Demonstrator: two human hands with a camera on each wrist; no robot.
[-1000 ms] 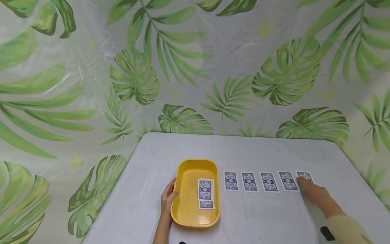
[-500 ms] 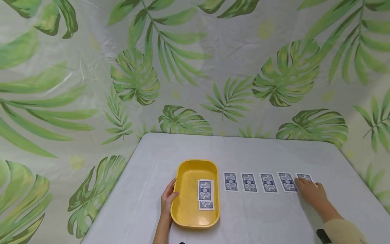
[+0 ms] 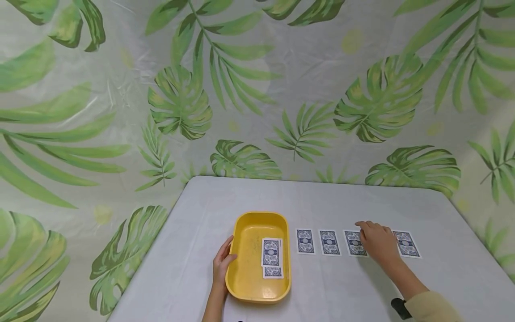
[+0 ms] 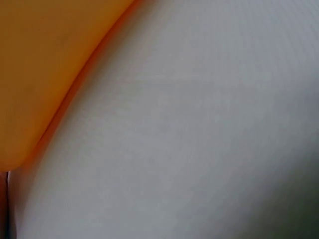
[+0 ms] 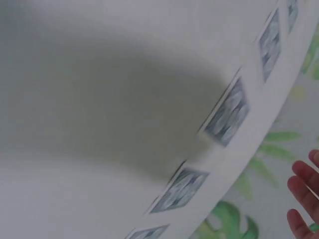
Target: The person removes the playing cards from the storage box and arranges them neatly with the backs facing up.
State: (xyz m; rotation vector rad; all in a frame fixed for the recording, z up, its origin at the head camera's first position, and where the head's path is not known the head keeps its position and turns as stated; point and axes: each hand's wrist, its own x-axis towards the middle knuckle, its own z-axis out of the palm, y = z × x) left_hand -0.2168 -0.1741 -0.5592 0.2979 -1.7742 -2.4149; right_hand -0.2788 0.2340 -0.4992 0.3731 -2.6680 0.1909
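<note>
On the left, my left hand [image 3: 222, 264] grips the rim of a yellow tray [image 3: 245, 286], thumb over the edge and fingers outside. The tray's orange-looking side [image 4: 45, 64] fills a corner of the left wrist view. Inside the tray lie overlapping playing cards [image 3: 271, 252], backs up. To its right runs a row of blue-backed playing cards [image 3: 330, 243], face down. My right hand [image 3: 378, 243] is over the right part of this row, partly hiding cards there. Its loosely spread fingers [image 5: 303, 191] hold nothing in the right wrist view. The row's rightmost card [image 3: 406, 244] shows beside the hand.
A white cloth [image 3: 322, 203] covers the table. Behind it hangs a leaf-patterned sheet [image 3: 241, 89]. A dark object [image 3: 400, 308] sits at the right wrist, by the pale sleeve [image 3: 432, 306].
My right hand has left the rightmost card, uncovering it, and moved left over the neighbouring cards. My left hand and the tray stay in place.
</note>
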